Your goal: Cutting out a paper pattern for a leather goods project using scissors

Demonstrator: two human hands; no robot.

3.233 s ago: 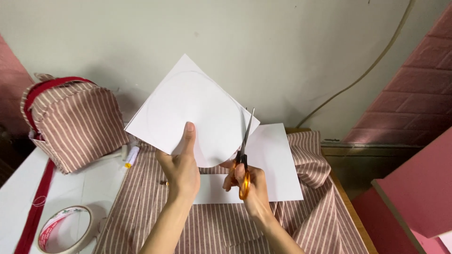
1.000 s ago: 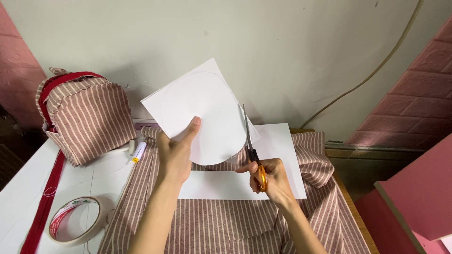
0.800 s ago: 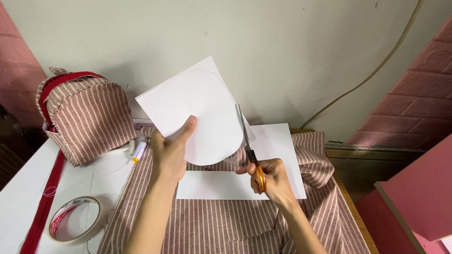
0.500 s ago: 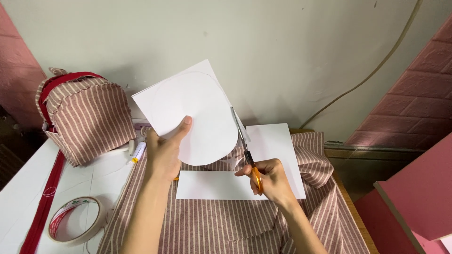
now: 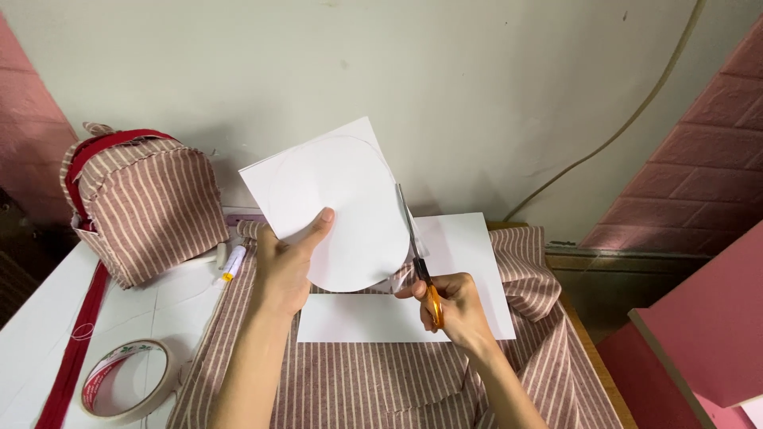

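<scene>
My left hand (image 5: 286,266) holds a white sheet of paper (image 5: 338,202) up above the table, thumb on its front face. A curved pencil line runs across the sheet and its lower right edge is cut round. My right hand (image 5: 453,306) grips orange-handled scissors (image 5: 420,266), whose blades point up along the paper's right edge. A narrow cut-off strip hangs by the blades. Below the hands a second white sheet (image 5: 445,290) lies flat on striped red-and-cream fabric (image 5: 381,381).
A striped fabric bag with red trim (image 5: 143,202) stands at the back left. A roll of tape (image 5: 127,381), a red strip (image 5: 71,349) and a small glue stick (image 5: 230,264) lie on the white table. A pink board (image 5: 707,334) leans at the right.
The scissors have moved up along the paper's right curve, and my left hand has turned the sheet a little counter-clockwise.
</scene>
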